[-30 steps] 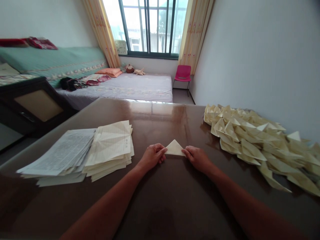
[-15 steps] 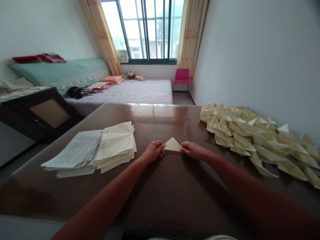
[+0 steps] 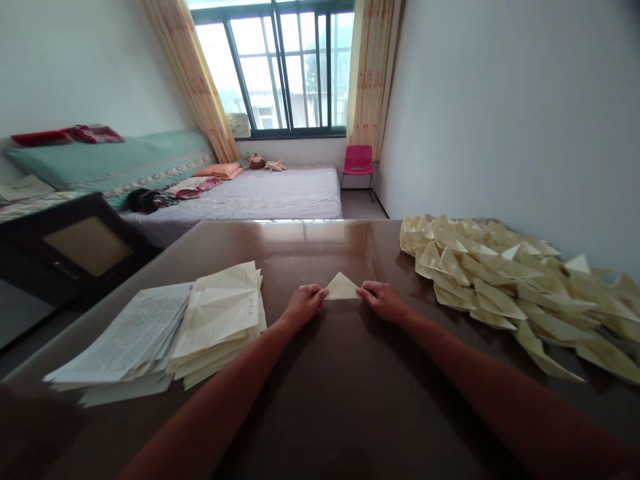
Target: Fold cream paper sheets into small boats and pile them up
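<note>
A small cream sheet of paper folded into a triangle (image 3: 342, 287) is held between my hands, its point facing away from me. My left hand (image 3: 306, 302) pinches its left corner, while the fingers of my right hand (image 3: 384, 300) close on the right corner. Left of my forearm lies a stack of creased cream paper (image 3: 223, 303), partly overlapping a stack of printed white sheets (image 3: 125, 330). On the right side, many folded cream paper boats (image 3: 490, 273) are heaped together.
The brown glossy table (image 3: 330, 373) carries all the paper. Past its far edge are a bed (image 3: 290, 193) and a pink chair (image 3: 359, 160) below the window. A dark cabinet (image 3: 85, 240) stands on the left, and a white wall (image 3: 510, 120) borders the right.
My view has tilted and shifted slightly, so the paper stacks appear lower and farther left. Both hands keep hold of the folded paper, which looks much the same.
</note>
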Tool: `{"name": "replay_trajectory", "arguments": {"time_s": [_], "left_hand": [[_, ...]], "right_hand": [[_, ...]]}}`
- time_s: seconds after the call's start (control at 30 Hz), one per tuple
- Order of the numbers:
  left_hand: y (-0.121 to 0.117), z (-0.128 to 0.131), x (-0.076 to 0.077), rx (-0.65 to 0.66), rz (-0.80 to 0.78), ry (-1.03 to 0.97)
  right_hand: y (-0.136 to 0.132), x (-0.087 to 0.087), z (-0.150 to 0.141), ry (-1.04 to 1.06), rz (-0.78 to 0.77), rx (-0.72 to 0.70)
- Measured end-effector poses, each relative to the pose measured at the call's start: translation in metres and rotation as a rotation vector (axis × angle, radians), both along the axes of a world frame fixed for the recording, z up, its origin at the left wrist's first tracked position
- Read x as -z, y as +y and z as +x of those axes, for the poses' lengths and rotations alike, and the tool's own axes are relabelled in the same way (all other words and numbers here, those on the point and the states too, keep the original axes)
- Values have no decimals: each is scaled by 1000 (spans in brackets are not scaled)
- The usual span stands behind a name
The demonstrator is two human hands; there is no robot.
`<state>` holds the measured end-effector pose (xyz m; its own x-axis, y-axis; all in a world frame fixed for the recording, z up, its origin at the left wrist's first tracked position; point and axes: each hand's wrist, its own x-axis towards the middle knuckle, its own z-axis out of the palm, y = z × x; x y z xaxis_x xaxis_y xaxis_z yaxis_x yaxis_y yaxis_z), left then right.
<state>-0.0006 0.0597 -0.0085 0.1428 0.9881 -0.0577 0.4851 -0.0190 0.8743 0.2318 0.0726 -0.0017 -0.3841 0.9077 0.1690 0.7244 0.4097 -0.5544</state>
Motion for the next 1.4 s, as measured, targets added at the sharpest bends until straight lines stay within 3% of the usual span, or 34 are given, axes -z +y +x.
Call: {"name": "replay_trajectory", "arguments": {"time_s": [0.2, 0.37, 0.43, 0.5, 0.57, 0.63, 0.8, 1.13, 1.23, 1.4], "left_hand": [[10, 0, 4, -55, 84, 44], [14, 2, 1, -78, 107, 64], [10, 6, -3, -71, 114, 64], [5, 11, -8, -36, 144, 60], [-1, 15, -14, 12, 196, 36], [-6, 17, -17, 56, 213, -47], [-5, 16, -11, 169, 140, -351], [-7, 21, -11, 172, 151, -313], [-13, 28, -9, 105, 248, -153], [-21, 38, -7, 41, 445, 90]], "right_hand": [[9, 7, -1, -87, 101, 38], [13, -3, 3, -203, 172, 149], [11, -9, 0, -174, 292, 96], [6, -13, -4, -120, 345, -91], [1, -13, -10, -49, 281, -281], [-2, -11, -14, 70, 198, -359], [-3, -2, -22, 352, 6, -199], [-7, 0, -23, 483, -283, -227], [-10, -2, -25, 400, -184, -230], [-16, 2, -31, 281, 108, -204]]}}
